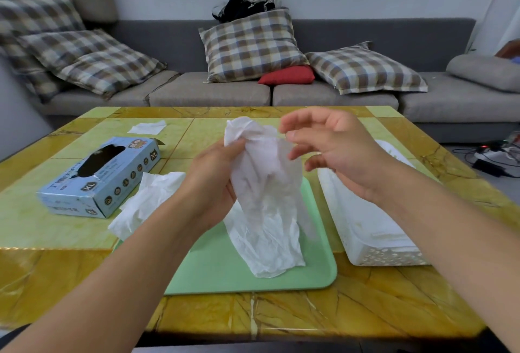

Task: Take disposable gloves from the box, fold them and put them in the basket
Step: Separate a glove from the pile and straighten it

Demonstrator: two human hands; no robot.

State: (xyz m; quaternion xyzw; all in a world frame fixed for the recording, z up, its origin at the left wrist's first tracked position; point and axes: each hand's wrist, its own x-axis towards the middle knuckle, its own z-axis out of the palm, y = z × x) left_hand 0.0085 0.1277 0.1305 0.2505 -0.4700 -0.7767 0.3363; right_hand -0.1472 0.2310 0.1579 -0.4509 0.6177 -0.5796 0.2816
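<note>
While both forearms reach in from the 6 o'clock edge of the bench (365,313), the left hand (209,183) is raised over the green tray (295,276), thumb and fingers pinched round the upper part of a white glove (264,198); the glove hangs down w/ its crumpled lower end touching the tray. The right hand (337,152) hovers at 3 o'clock of the glove's top, fingers spread and loosely curled, holding nothing, fingertips just beside the glove; can't tell if any tip touches it. The white basket (365,226) sits at 3 o'clock of the tray, just beside its rim, partly behind the right wrist; its perforated wall faces the 6 o'clock edge. The blue glove box (98,178), marked XL, lies at 9 o'clock of the left hand w/ its oval opening up. A second white glove (146,200) lies crumpled betw. the box and the tray, partly under the left forearm, touching the tray's left rim. A small white sheet (147,127) lies flat near the 11 o'clock part of the bench, well apart from the rest. Bare bench shows along the 6 o'clock edge in front of the tray, and at 12 o'clock behind the hands. Beyond the 12 o'clock edge stands a grey sofa (211,91) w/ plaid cushions (253,45) and a red cushion (287,75). Cables (492,155) lie on the floor off the 3 o'clock edge.
</note>
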